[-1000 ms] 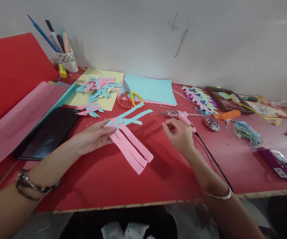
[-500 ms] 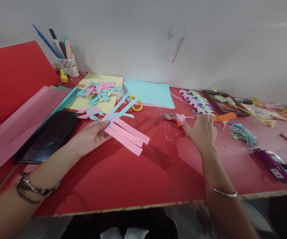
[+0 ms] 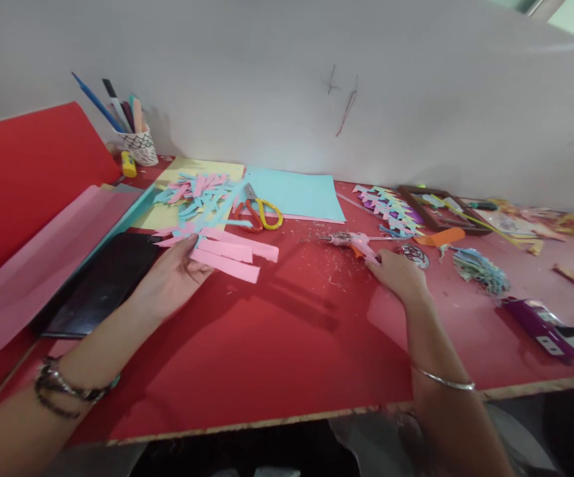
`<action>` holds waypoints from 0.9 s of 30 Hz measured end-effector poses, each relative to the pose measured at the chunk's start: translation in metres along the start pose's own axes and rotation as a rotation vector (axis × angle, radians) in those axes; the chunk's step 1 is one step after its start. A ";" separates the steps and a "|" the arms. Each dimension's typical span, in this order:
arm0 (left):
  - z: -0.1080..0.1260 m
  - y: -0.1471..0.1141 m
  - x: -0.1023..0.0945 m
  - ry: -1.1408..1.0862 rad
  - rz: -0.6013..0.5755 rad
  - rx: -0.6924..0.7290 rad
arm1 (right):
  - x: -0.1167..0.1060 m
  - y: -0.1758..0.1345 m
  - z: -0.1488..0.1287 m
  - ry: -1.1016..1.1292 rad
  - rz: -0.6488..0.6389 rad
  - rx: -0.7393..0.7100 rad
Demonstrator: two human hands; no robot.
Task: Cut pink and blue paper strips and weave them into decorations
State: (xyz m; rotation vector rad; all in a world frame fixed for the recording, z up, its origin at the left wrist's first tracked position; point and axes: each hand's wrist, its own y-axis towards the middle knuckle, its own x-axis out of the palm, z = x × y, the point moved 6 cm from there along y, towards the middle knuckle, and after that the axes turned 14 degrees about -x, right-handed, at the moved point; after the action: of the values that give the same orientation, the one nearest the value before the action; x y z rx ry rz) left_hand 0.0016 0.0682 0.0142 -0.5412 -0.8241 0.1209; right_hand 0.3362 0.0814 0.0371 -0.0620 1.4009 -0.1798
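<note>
Between its thumb and fingers, my left hand [image 3: 172, 278] pinches a bundle of crossed paper strips [image 3: 232, 265], pink ones fanning right and light blue ones pointing up and away. To the right, my right hand [image 3: 400, 273] is closed at the handle of a pink glue gun [image 3: 350, 240] that lies on the red table with its nozzle to the left. A clear glue stick shows at the gun's rear. Scissors [image 3: 271, 216] with yellow and red handles lie beyond the strips. Small folded pink and blue strips [image 3: 202, 192] are heaped on yellow paper.
A black phone [image 3: 103, 281] and pink sheets [image 3: 43, 252] lie at the left. A pen cup [image 3: 140, 147] stands by the wall. Blue paper [image 3: 291, 192], a woven zigzag paper piece [image 3: 386, 207], a brown frame [image 3: 431, 209], a tassel [image 3: 480, 270] and a purple box [image 3: 540, 324] are about.
My left hand has drawn the strips slightly left and turned them, uncovering the scissors. My right hand has moved back toward me to the glue gun's handle, uncovering a round patterned piece.
</note>
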 end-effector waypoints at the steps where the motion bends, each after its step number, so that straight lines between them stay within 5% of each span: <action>1: -0.001 0.000 -0.001 0.026 -0.008 -0.007 | -0.001 0.000 0.000 -0.003 0.003 0.002; 10: -0.027 0.007 -0.009 0.352 -0.147 -0.179 | -0.007 -0.004 0.001 0.051 0.060 0.039; 15: -0.034 0.004 -0.004 0.496 -0.296 -0.243 | -0.035 -0.014 -0.006 0.062 0.201 0.098; 21: -0.034 -0.004 0.005 0.590 -0.385 -0.216 | -0.067 -0.007 -0.076 0.178 0.286 -0.326; 27: -0.027 0.002 0.006 0.533 -0.375 -0.114 | -0.069 0.035 -0.159 0.303 0.224 -0.520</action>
State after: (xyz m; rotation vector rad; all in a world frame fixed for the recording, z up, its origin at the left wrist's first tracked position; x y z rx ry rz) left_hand 0.0251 0.0602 0.0022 -0.4860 -0.3994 -0.4032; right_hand 0.1725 0.1374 0.0722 -0.3168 1.7155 0.3793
